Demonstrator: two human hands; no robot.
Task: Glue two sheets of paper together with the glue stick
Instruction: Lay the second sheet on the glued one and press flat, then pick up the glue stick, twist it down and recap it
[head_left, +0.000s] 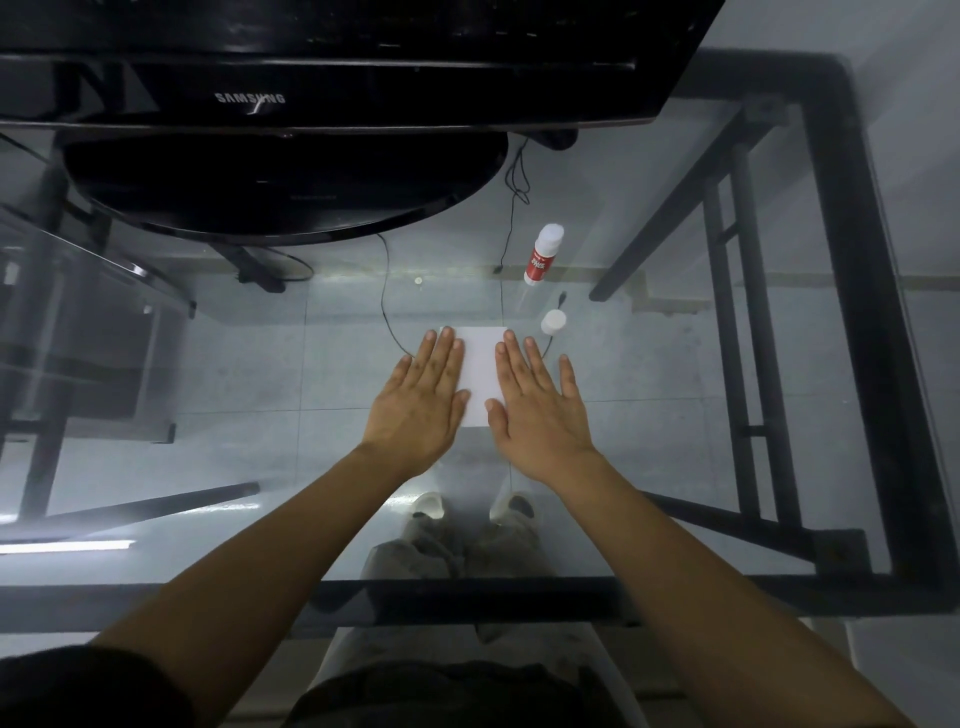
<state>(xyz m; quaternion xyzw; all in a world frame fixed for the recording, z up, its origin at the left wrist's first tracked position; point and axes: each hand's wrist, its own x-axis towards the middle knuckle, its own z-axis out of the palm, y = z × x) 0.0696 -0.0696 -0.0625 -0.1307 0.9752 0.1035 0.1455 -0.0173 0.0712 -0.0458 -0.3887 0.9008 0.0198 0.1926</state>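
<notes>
Your left hand (418, 402) lies flat and palm down, fingers straight and close together, covering the left edge of the white paper (480, 376). Your right hand (540, 405) mirrors it on the paper's right edge, fingers a little more spread, the thumb angled in toward the sheet. Neither hand grips anything; both are splayed open and pressed on the paper, with both forearms reaching forward from your body. A strip of bare paper shows between your hands. You cannot tell from here whether it is one sheet or two stacked.

Ahead of your right fingertips and slightly to the right, the glue stick's white cap (552, 321) stands on the glass table (675, 467), near the paper's far right corner. Farther ahead, the glue stick (542, 254) itself lies on its side, red label showing, well apart from your hands. A thin black cable (387, 291) runs down toward your left fingertips, and another passes by the far right corner of the paper. Beyond everything, the Samsung monitor (311, 93) and its oval base fill the far side.
</notes>
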